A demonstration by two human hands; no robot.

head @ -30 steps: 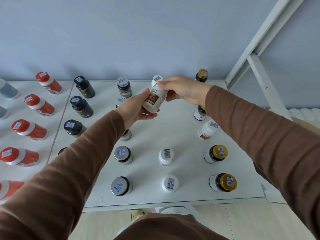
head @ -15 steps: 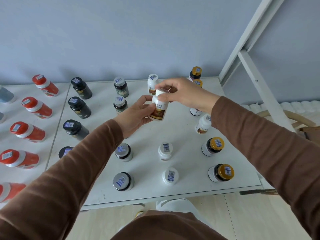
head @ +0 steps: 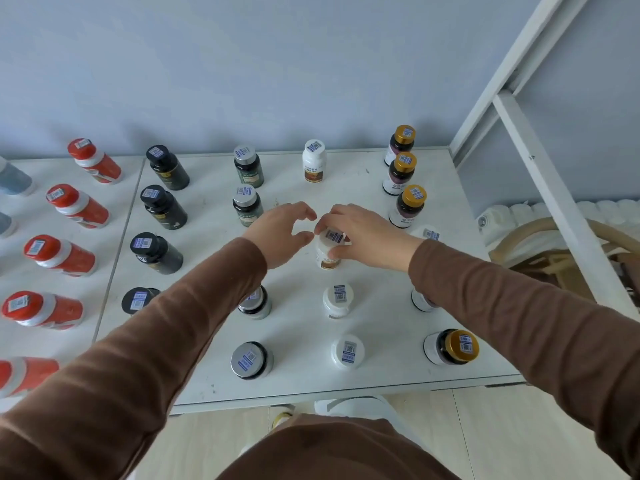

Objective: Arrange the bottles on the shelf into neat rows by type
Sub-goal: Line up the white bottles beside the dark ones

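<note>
My right hand (head: 360, 233) grips the white bottle (head: 328, 249) by its cap, setting it upright on the shelf (head: 374, 188) in the white column, between the back white bottle (head: 314, 161) and the next white bottle (head: 338, 299), so types line up. My left hand (head: 278, 233) hovers just beside the white bottle, fingers loosely curled, holding nothing, ready to steady. Gold-capped bottles (head: 403, 171) stand right of it.

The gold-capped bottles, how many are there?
4 show gold caps: three at the back right, rear, middle, front, and one near the front edge. A bottle under the right sleeve hides its cap, perhaps a fifth.
</note>
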